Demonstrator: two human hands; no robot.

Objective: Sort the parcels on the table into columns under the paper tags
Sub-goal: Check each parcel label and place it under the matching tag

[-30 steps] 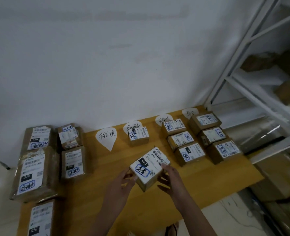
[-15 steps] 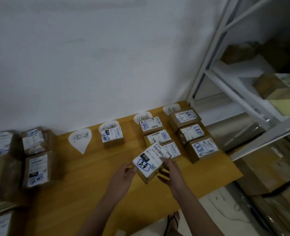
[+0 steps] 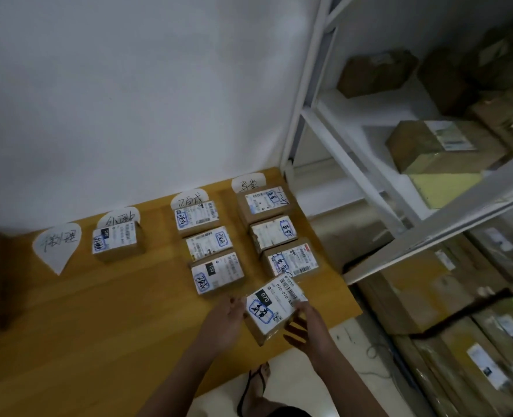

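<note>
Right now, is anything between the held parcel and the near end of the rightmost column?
Nothing visible. The left hand and right hand hold the parcel close beside the column's third box; nothing lies between them.

This looks like a parcel depot or stockroom. A white metal rack on the right is stacked with taped brown boxes, with more wrapped cartons below it. A wooden worktop against a bare wall carries small cardboard parcels bearing barcoded shipping labels, set under handwritten paper tags.
</note>
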